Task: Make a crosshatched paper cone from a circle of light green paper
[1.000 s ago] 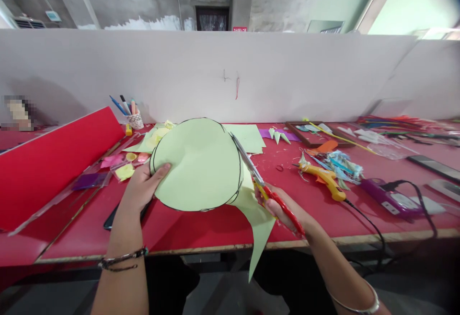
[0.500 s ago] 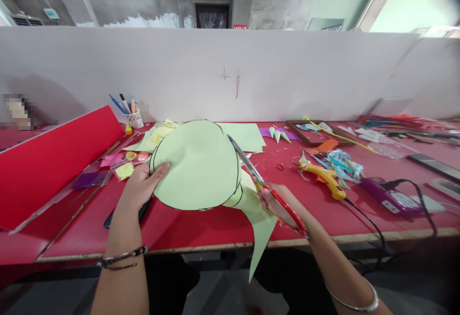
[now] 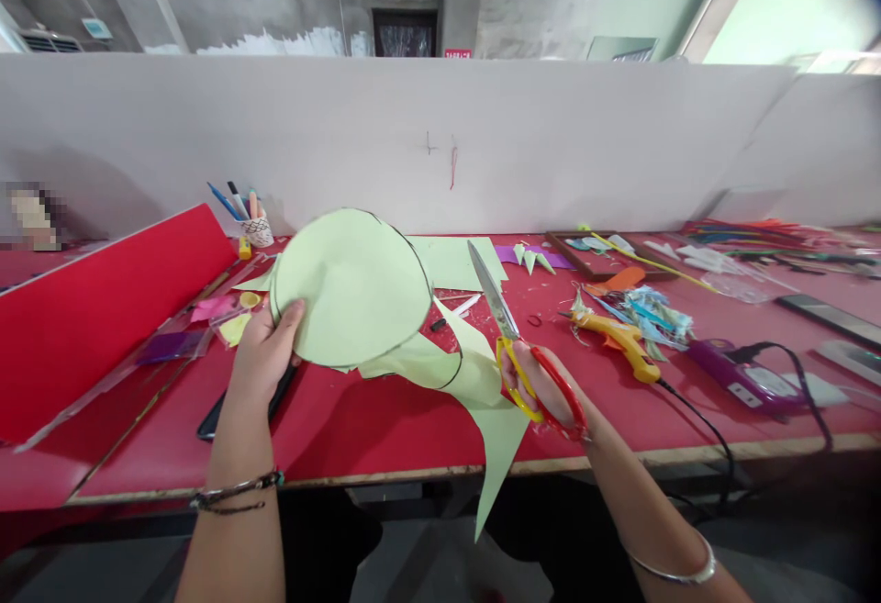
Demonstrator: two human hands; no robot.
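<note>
My left hand pinches the left edge of a pale green paper oval, thumb on top. Black marker line runs along much of the oval's rim, and the sheet is tilted up above the table. In my right hand are scissors with red and yellow handles, their blades together and pointing up and away, apart from the oval. A green paper offcut with a drawn black line lies below, between the oval and the scissors; one pointed strip hangs over the table's front edge.
A yellow glue gun and purple power strip lie to the right with cords. Left are a red board, a pen cup and a phone. Small green cones rest on purple paper.
The oval has moved left and slightly up, away from the scissors. The scissors have come off its right edge and turned more upright. More of the offcut shows beneath.
</note>
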